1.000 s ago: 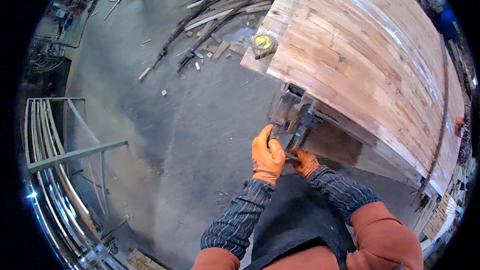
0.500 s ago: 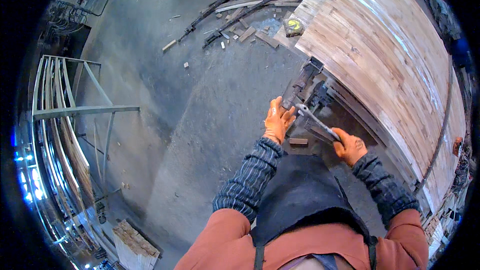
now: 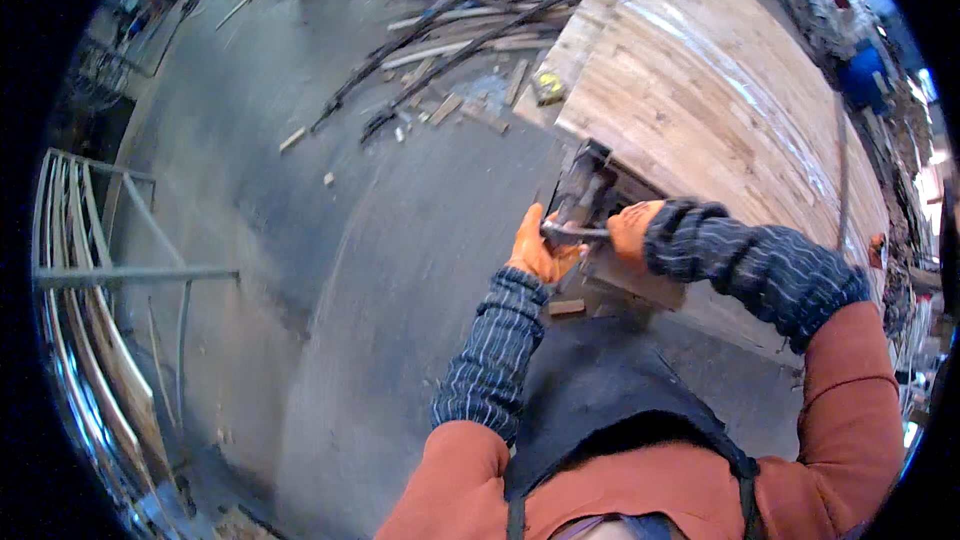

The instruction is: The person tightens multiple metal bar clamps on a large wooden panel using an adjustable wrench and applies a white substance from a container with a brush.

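Note:
My left hand (image 3: 538, 250), in an orange glove, is curled around the near end of a dark metal clamp (image 3: 585, 185) at the wooden panel's corner. In my right hand (image 3: 632, 230), also gloved in orange, is the handle of a metal wrench (image 3: 570, 234). The wrench lies crosswise, its head against the clamp's end beside my left fingers. Motion blur and the gloves hide exactly how the head sits on the clamp. The large wooden panel (image 3: 690, 90), made of joined strips, extends away to the right.
A yellow tape measure (image 3: 548, 88) lies at the panel's left corner. Long dark bars (image 3: 430, 70) and wood scraps (image 3: 445, 108) litter the floor ahead. A metal rack (image 3: 140, 275) with long strips stands left. A small wooden block (image 3: 566, 307) is just below my hands.
The wrench has swung from slanting toward me to nearly crosswise. My right hand has moved up and left, its elbow lifted outward. My left hand stays at the clamp's end; the view has shifted.

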Motion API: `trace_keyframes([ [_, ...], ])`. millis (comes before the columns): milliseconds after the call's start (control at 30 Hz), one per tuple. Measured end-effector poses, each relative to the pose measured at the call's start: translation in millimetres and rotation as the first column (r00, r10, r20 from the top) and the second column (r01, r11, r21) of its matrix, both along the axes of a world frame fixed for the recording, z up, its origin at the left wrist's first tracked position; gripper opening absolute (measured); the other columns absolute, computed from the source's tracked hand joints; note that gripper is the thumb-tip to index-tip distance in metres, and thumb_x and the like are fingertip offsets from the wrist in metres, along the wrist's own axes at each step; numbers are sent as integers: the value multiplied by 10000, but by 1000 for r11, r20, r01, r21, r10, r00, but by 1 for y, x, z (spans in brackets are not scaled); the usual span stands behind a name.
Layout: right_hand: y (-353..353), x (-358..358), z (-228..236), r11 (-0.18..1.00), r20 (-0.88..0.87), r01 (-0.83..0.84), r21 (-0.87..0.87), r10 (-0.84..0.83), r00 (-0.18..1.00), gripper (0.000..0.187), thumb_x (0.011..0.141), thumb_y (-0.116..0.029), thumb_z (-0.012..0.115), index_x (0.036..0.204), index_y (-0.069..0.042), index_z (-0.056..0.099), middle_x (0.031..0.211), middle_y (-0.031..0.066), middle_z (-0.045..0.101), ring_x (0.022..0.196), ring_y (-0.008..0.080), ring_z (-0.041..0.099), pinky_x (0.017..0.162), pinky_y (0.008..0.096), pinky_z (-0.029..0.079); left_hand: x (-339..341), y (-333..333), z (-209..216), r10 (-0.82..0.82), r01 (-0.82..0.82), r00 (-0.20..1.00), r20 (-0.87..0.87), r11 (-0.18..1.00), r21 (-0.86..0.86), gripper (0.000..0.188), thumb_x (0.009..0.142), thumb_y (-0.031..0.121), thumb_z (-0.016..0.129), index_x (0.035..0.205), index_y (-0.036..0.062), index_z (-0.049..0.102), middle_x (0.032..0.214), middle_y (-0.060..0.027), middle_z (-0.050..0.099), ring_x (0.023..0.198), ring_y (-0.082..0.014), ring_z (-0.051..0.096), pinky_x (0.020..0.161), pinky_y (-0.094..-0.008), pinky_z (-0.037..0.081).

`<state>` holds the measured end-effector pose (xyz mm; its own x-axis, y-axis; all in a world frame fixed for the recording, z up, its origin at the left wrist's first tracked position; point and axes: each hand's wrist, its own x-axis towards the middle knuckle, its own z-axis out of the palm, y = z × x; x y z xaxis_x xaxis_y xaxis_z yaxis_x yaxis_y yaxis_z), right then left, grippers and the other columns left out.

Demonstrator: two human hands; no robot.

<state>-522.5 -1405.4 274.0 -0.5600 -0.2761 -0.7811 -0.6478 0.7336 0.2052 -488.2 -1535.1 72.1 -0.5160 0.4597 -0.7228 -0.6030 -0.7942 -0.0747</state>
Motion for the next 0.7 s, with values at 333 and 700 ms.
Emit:
trace_keyframes([
  [333, 103, 80, -113, 715, 177, 481, -508, -459, 870, 239, 816, -209, 588, 993, -63, 519, 807, 214, 660, 804, 399, 654, 691, 479, 505, 5, 17, 13, -410, 57, 863, -294, 659, -750, 360, 920, 302, 472, 1141, 27, 543, 874, -70, 683, 730, -176, 643, 609, -313, 490],
  [700, 98, 88, -281, 265, 406, 584, -767, -506, 761, 384, 781, -192, 617, 1148, -79, 599, 1003, 216, 646, 954, 377, 625, 805, 428, 494, 20, 43, -5, -485, -378, 798, -358, 59, -924, 336, 901, 165, 523, 1179, -17, 565, 1045, -139, 645, 898, -206, 642, 797, -337, 511],
])
